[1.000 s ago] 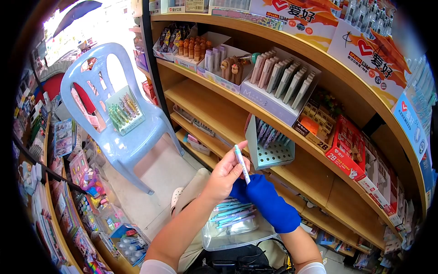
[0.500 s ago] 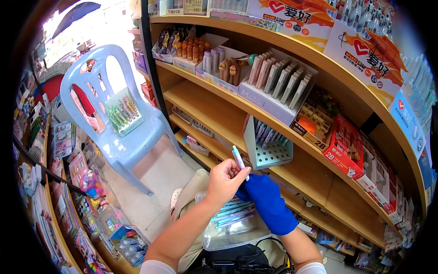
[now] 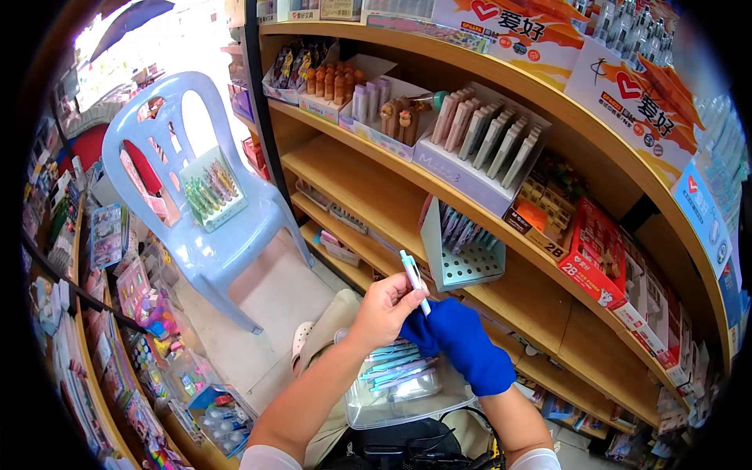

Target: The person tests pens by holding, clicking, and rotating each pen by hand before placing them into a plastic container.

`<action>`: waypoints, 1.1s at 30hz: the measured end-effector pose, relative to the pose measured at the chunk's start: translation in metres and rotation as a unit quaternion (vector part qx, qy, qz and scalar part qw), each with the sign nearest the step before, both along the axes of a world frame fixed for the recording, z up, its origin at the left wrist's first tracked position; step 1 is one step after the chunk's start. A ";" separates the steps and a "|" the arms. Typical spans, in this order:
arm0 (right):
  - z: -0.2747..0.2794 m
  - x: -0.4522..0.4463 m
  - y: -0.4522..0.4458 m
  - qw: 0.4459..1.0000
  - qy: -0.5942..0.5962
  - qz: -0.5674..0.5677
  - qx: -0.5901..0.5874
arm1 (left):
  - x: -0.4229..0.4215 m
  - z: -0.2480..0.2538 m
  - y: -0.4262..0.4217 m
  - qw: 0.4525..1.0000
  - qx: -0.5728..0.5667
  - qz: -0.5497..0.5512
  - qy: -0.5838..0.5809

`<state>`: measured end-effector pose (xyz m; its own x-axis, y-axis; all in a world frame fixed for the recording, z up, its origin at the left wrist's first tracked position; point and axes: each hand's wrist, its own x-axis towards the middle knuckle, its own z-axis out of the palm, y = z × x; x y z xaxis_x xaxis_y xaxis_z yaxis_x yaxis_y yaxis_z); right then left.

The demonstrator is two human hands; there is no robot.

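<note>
1. Well left of the see-through tub stands 1 blue plastic chair, with 1 box of pens on its seat.
2. Above the tub, toward its left side, is the bare left hand; its fingers are closed round 1 pen, thumb against the barrel.
3. In the tub lie loose pens, at least 5; they overlap and are partly covered, so the true count may be higher.
4. The held pen tilts above the tub, its lower end meeting 1 blue cloth. It should be light, stiff and smooth, apt to roll; mid-barrel looks the surest place to pinch.
5. Above the tub's right side, the cloth covers the right hand; I cannot tell whether its fingers grip.
6. Beyond the tub, at the wooden shelf, sits 1 pale perforated box holding more pens.
</note>
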<state>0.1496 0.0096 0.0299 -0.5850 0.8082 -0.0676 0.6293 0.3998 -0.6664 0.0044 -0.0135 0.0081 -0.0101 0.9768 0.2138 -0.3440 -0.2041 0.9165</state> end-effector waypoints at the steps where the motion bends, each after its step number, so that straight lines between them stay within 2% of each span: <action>1: -0.009 0.005 0.001 0.999 0.046 0.011 -0.008 | -0.001 0.000 0.001 1.000 0.001 -0.018 -0.006; 5: -0.008 0.001 0.002 0.988 0.139 0.047 -0.039 | -0.005 -0.002 0.003 0.996 0.002 -0.080 -0.030; 8: -0.004 -0.004 0.001 0.995 0.077 0.063 0.025 | -0.008 -0.005 0.004 0.993 -0.002 -0.110 -0.036; 9: -0.004 -0.004 0.001 0.994 0.096 0.054 0.024 | -0.009 -0.006 0.005 0.992 -0.004 -0.119 -0.035; 11: -0.006 -0.004 0.002 0.990 0.134 0.037 0.021 | -0.007 -0.004 0.005 0.995 -0.020 -0.094 -0.039; 16: -0.008 -0.003 0.010 0.998 -0.029 -0.047 -0.023 | 0.006 -0.014 0.009 0.997 0.026 0.069 -0.035; 17: -0.005 -0.005 0.009 0.995 -0.060 -0.072 -0.039 | 0.005 -0.013 0.008 0.997 -0.001 0.075 -0.020; 20: -0.011 -0.002 0.010 0.995 -0.093 -0.044 0.003 | 0.004 -0.008 0.005 0.994 -0.053 0.098 0.010; 23: -0.007 -0.002 0.007 0.996 -0.067 -0.053 -0.013 | 0.000 -0.013 0.007 0.997 -0.064 0.039 -0.001; 26: -0.014 0.004 0.008 0.994 -0.044 0.027 0.093 | -0.002 -0.014 0.009 0.999 -0.047 0.004 0.000; 29: -0.021 0.004 0.009 0.991 -0.029 0.032 0.124 | -0.001 -0.015 0.010 0.998 -0.065 0.004 0.010; 33: -0.018 0.004 0.009 0.997 -0.030 0.013 0.075 | 0.001 -0.014 0.010 0.994 -0.095 0.043 -0.020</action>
